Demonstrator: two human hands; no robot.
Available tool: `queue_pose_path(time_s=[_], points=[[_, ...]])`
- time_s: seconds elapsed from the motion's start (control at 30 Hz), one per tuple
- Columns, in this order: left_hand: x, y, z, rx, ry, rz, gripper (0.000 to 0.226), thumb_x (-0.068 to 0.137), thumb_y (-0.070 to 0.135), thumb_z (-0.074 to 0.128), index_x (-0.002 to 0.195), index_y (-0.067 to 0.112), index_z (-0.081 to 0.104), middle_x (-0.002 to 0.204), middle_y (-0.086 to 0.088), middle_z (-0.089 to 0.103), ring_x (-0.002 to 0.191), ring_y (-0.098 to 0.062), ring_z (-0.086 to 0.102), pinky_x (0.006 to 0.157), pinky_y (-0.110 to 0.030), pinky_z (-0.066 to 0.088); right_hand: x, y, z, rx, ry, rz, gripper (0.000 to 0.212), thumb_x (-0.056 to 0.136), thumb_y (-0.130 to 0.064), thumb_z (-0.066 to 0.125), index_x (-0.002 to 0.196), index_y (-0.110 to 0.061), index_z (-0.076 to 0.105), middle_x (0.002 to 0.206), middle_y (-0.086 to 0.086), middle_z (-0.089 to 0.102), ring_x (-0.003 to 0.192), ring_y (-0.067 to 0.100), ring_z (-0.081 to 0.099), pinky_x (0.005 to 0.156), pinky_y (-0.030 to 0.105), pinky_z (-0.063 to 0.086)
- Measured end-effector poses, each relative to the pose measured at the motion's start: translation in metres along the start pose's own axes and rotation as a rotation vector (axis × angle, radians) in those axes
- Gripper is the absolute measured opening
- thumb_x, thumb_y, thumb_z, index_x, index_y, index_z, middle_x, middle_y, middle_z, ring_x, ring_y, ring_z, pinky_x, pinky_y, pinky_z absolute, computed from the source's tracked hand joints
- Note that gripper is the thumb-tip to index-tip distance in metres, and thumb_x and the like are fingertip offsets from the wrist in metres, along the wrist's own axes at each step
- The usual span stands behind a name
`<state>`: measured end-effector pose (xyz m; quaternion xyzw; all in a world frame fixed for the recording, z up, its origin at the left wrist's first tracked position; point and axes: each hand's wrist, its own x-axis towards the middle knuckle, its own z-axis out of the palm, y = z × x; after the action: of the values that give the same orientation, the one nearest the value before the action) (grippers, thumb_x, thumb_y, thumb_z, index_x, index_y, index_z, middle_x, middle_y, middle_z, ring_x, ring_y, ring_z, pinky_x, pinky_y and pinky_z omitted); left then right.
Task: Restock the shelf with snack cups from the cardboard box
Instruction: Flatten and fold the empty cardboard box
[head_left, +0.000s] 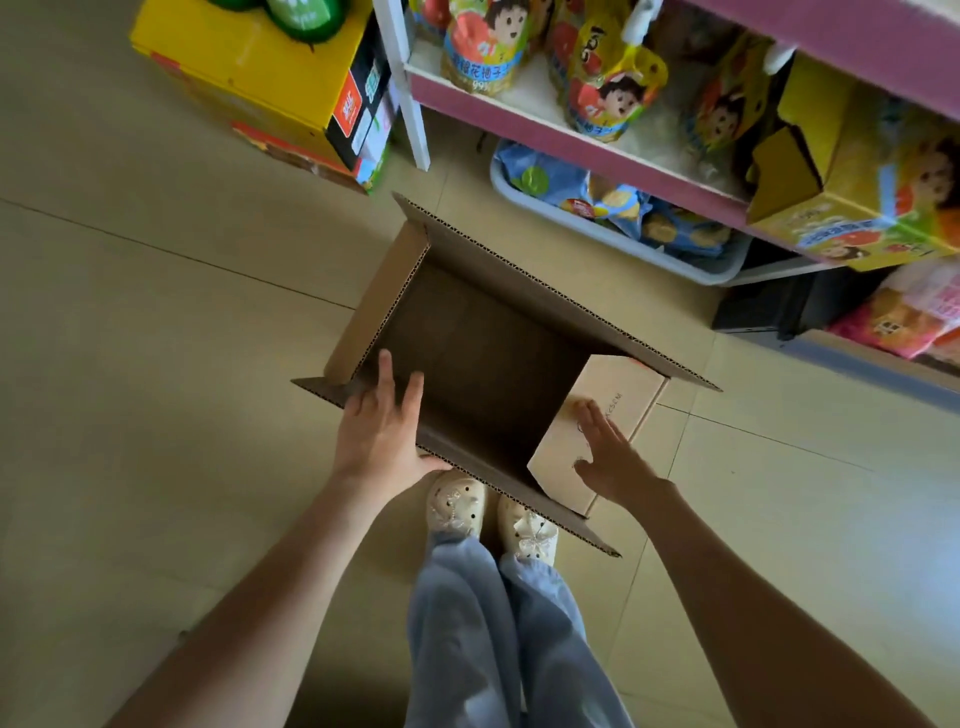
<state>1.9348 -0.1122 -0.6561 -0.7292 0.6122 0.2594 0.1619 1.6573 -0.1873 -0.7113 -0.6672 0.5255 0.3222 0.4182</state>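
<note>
While a person stands over it, the cardboard box (483, 353) sits on the tiled floor (156, 312) in the middle of the frame. Its top is open and its flaps stick out to the sides. Inside I can see only the dark brown bottom.

The left hand (382, 431) is at the lower left corner of the box. Its fingers (385, 379) are straight and a little apart, and they lie over the edge of the box and point inward. The thumb sits against the near flap. The right hand (613, 457) lies flat on the pale flap (628, 387) at the lower right side of the box. Its fingers are straight and spread too. Neither hand is wrapped around anything.

The pink shelf (519, 124) is in the upper right of the frame, just past the box. Yellow drink pouches (613, 98) with a cartoon child stand on it. A yellow display box (857, 197) with the same child sits at the right end of the shelf. Under the shelf is a pale tub (623, 243) with blue snack bags (561, 182) in it.

A big yellow carton (249, 67) stands on the floor in the upper left, with something round and green (306, 15) on top. At the bottom of the frame I can see white shoes (457, 504) and light blue jeans (493, 623), right by the near side of the box.
</note>
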Motion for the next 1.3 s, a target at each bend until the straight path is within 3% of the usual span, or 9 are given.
queue_pose_path(time_s=[0.27,0.37,0.53,0.63,0.73,0.83,1.0,1.17,1.3], points=[[0.015,-0.001,0.002,0.097,0.296,0.091,0.113,0.045,0.079,0.065,0.128,0.003,0.051,0.147,-0.03,0.024,0.127,-0.044,0.033,0.106,-0.058,0.028,0.018,0.008,-0.001,-0.064,-0.049,0.056,0.075,0.094,-0.024,0.051,0.152,-0.025,0.002,0.159,-0.006,-0.009,0.147,0.016,-0.003,0.117,0.042,0.016],[0.018,-0.001,0.001,0.076,0.205,0.079,0.117,0.044,0.077,0.068,0.134,0.008,0.041,0.146,-0.034,0.024,0.124,-0.048,0.035,0.102,-0.058,0.032,0.007,0.002,-0.005,-0.036,-0.002,0.038,0.07,0.095,-0.02,0.047,0.152,-0.021,0.006,0.159,-0.003,-0.004,0.147,0.018,-0.002,0.118,0.043,0.013],[0.03,0.006,-0.01,0.111,-0.105,0.118,0.111,0.065,0.072,0.065,0.147,0.016,0.017,0.153,-0.022,0.017,0.12,-0.035,0.046,0.096,-0.04,0.043,-0.025,-0.047,-0.042,0.202,0.665,-0.165,0.061,0.09,-0.002,0.047,0.147,-0.008,0.028,0.154,0.011,0.023,0.144,0.025,0.017,0.117,0.034,0.016],[0.042,0.003,-0.016,0.116,-0.223,0.205,0.1,0.075,0.068,0.059,0.148,0.018,0.012,0.138,-0.013,0.042,0.108,-0.028,0.056,0.084,-0.036,0.048,-0.029,-0.074,-0.08,0.142,0.881,-0.149,0.075,0.087,-0.006,0.049,0.151,-0.011,0.009,0.158,0.013,0.011,0.146,0.026,0.004,0.118,0.037,0.003],[0.055,0.002,-0.018,0.132,-0.221,0.209,0.103,0.072,0.071,0.059,0.148,0.017,0.016,0.131,-0.012,0.048,0.107,-0.027,0.056,0.081,-0.036,0.049,-0.006,-0.075,-0.103,0.039,0.606,0.009,0.072,0.094,-0.026,0.047,0.151,-0.014,0.006,0.156,0.009,0.02,0.146,0.022,0.009,0.117,0.04,-0.01],[0.06,-0.002,-0.01,0.17,0.069,0.241,0.123,0.047,0.076,0.073,0.14,0.006,0.031,0.137,-0.021,0.044,0.121,-0.036,0.049,0.101,-0.047,0.041,0.007,-0.074,-0.095,0.005,0.444,-0.005,0.057,0.098,-0.039,0.038,0.148,-0.017,0.024,0.146,0.007,0.041,0.139,0.02,0.03,0.119,0.04,0.001],[0.049,-0.008,0.011,0.082,0.314,0.392,0.134,0.048,0.065,0.079,0.149,0.014,0.008,0.152,-0.024,0.012,0.14,-0.038,0.019,0.111,-0.061,0.014,-0.001,-0.068,-0.066,0.044,0.368,-0.125,0.071,0.096,-0.05,0.037,0.152,-0.022,0.002,0.159,-0.002,0.01,0.146,0.013,0.005,0.117,0.032,0.001],[0.048,-0.011,0.014,0.048,0.298,0.454,0.138,0.05,0.062,0.081,0.151,0.019,-0.003,0.156,-0.019,-0.004,0.142,-0.036,0.013,0.112,-0.061,0.01,-0.004,-0.072,-0.079,0.006,0.204,-0.171,0.112,0.07,-0.082,0.042,0.147,-0.031,-0.019,0.159,-0.004,-0.011,0.145,0.017,-0.011,0.116,0.042,-0.005],[0.049,-0.008,0.003,0.045,0.28,0.477,0.143,0.043,0.066,0.081,0.151,0.021,-0.002,0.156,-0.015,-0.013,0.144,-0.034,0.004,0.111,-0.063,0.004,-0.018,-0.075,-0.072,-0.142,0.124,-0.185,0.137,0.054,-0.086,0.056,0.139,-0.03,-0.035,0.152,-0.003,-0.032,0.141,0.018,-0.028,0.116,0.05,-0.011]])
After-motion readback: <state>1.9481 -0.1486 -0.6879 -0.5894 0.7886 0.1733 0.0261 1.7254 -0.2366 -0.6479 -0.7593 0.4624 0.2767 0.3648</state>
